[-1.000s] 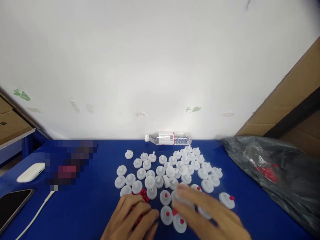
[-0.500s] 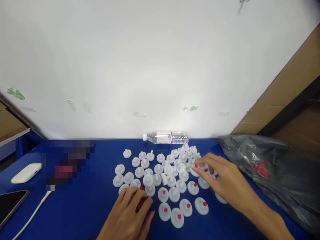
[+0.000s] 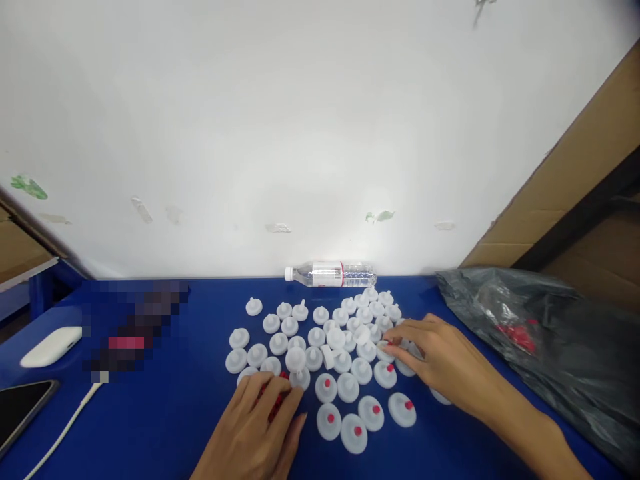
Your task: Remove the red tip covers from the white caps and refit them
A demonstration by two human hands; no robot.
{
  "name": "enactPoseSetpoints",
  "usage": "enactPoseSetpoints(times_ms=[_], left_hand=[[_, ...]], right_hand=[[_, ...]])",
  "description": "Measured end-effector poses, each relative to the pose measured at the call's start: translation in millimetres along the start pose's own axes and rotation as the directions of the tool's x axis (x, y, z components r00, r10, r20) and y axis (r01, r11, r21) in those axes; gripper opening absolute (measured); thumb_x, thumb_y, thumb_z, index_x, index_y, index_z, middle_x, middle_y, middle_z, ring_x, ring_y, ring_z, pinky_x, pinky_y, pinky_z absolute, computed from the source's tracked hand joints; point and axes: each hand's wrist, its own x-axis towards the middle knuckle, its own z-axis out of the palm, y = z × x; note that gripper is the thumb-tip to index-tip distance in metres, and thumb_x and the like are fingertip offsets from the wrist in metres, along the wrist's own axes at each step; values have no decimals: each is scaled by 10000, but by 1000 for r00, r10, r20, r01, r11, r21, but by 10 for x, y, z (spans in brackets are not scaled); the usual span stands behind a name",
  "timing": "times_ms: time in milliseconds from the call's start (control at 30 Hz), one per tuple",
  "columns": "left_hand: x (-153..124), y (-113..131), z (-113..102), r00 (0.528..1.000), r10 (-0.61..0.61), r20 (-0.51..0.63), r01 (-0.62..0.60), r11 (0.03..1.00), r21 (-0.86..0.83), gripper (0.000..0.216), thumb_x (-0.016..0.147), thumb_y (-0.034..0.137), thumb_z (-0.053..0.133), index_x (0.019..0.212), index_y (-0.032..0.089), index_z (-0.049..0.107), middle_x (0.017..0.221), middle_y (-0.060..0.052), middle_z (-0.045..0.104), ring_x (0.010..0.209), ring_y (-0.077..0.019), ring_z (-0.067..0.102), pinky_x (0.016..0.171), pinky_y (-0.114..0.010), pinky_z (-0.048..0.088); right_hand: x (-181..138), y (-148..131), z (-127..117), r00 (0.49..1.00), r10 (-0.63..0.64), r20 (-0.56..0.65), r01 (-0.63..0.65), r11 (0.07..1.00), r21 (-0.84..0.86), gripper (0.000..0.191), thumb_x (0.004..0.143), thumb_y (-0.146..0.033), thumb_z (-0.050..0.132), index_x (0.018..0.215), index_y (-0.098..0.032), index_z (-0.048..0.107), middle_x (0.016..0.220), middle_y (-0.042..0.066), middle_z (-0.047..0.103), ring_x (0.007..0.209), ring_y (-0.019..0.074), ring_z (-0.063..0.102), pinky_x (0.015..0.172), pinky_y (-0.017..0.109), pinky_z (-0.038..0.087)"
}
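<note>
Many round white plastic discs with a short spout in the middle (image 3: 348,387) lie spread over the blue table. Several of them, towards the front, carry a small red cap on the spout (image 3: 355,433). My right hand (image 3: 440,357) pinches a red cap (image 3: 390,344) between thumb and fingertips, at the spout of a white disc (image 3: 384,353). My left hand (image 3: 255,420) lies over a heap of small red caps (image 3: 276,407), its fingers bent and somewhat apart, with red showing between them. Its fingertips are partly hidden.
Behind the discs a clear plastic bottle (image 3: 327,274) lies on its side against the white wall. Dark plastic sheeting (image 3: 565,353) with a clear bag of red pieces (image 3: 517,333) covers the right side. A phone (image 3: 23,407), a white case (image 3: 51,347) and a cable (image 3: 65,430) are on the left.
My right hand has moved slightly down and left, bringing the red cap down at a disc's spout. The left hand stays over the red heap.
</note>
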Motion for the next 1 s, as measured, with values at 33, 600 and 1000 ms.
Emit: enactPoseSetpoints(times_ms=[33, 600, 1000], left_hand=[[4, 0, -2, 1000, -3, -3, 3, 1000, 0, 212, 973, 119, 540, 1148, 146, 657, 1028, -92, 642, 968, -261, 568, 823, -381, 540], [-55, 31, 39, 1000, -16, 17, 14, 995, 98, 166, 973, 137, 547, 1066, 133, 685, 1006, -98, 636, 934, -262, 570, 794, -403, 530], [-107, 31, 87, 996, -33, 79, 26, 995, 98, 203, 992, 106, 512, 1071, 145, 695, 1031, -92, 647, 957, -252, 585, 832, -392, 537]], right_hand=[[-1, -2, -10, 1000, 11, 1, -11, 1000, 12, 293, 1030, -462, 531, 1108, -279, 746, 1073, 17, 783, 786, 210, 733, 748, 348, 551], [-93, 141, -327, 904, 277, 326, -324, 941, 99, 170, 865, -422, 741, 1025, -374, 775, 809, -50, 763, 691, 199, 717, 631, 278, 483], [-61, 81, -244, 863, 294, 411, -336, 942, 30, 215, 867, -382, 720, 1080, -388, 744, 802, -64, 753, 708, 202, 692, 632, 293, 403]])
